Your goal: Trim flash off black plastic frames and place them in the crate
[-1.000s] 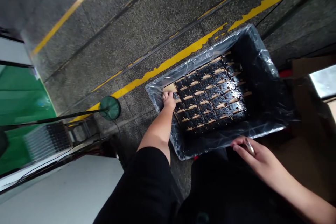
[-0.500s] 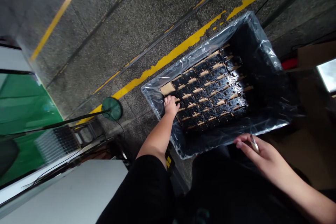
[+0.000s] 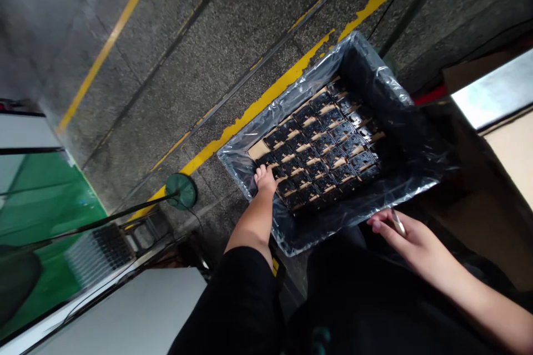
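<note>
A bin (image 3: pixel 287 241) lined with clear plastic film stands in front of me. Inside it, black flat parts (image 3: pixel 320 152) with cut-outs lie in rows, with brown cardboard showing between them. My left hand (image 3: pixel 265 178) reaches into the bin's left end, its fingers bent and gripping a black part at the end of a row. A bare piece of cardboard (image 3: pixel 259 150) lies just above that hand. My right hand (image 3: pixel 402 231) is at the bin's near rim, closed loosely around a slim, pale pen-like tool (image 3: pixel 398 223).
A round green base (image 3: pixel 181 191) with a pole stands on the floor left of the bin. Yellow lines (image 3: pixel 239 122) run across the dark floor. A white surface (image 3: pixel 137 310) lies at lower left, cardboard (image 3: pixel 514 144) at right.
The view has shifted and turned a little, so the bin appears further left. My left hand stays at the same end of the rows; my right hand still holds the pen-like tool.
</note>
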Demonstrator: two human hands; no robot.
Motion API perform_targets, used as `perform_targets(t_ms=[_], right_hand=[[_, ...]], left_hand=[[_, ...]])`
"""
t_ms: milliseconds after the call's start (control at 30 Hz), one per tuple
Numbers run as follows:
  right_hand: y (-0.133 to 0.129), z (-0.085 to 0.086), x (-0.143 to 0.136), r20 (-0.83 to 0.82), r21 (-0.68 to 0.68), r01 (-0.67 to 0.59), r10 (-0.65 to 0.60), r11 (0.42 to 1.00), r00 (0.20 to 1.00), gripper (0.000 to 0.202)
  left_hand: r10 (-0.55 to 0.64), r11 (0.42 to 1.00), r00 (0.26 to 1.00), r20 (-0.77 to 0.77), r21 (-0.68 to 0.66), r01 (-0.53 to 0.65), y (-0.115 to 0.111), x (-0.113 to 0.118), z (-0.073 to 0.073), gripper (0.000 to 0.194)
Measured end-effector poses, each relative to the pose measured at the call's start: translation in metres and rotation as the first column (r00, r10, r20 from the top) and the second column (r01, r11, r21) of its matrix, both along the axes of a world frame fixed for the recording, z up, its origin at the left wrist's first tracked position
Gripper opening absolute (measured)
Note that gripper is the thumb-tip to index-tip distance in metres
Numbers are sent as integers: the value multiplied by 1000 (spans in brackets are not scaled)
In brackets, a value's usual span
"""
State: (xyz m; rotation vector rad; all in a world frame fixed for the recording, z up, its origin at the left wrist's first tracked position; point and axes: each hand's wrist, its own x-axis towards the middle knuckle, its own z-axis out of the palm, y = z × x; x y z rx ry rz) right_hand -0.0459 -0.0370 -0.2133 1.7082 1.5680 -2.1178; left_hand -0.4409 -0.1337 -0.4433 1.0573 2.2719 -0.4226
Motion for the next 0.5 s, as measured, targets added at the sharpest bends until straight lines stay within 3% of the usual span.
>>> perform_targets(t_ms=[133, 267, 400, 500], right_hand=[[-1, 3, 8, -61, 3, 46, -45, 999, 997, 40], [0, 8, 20, -122, -57, 120, -126, 991, 984, 42], [7, 15, 50, -171, -36, 239, -241, 970, 955, 44], [17, 26, 86, -207, 86, 388, -364, 918, 908, 43]], left_hand=[[106, 993, 994, -20, 58, -104, 1, 11, 18, 66], [99, 965, 992, 85, 236, -116, 9, 52, 64, 63], [-89, 881, 965, 246, 471, -39, 34, 132, 131, 64], [-315, 752, 883, 348, 659, 8, 62, 210, 189, 73]])
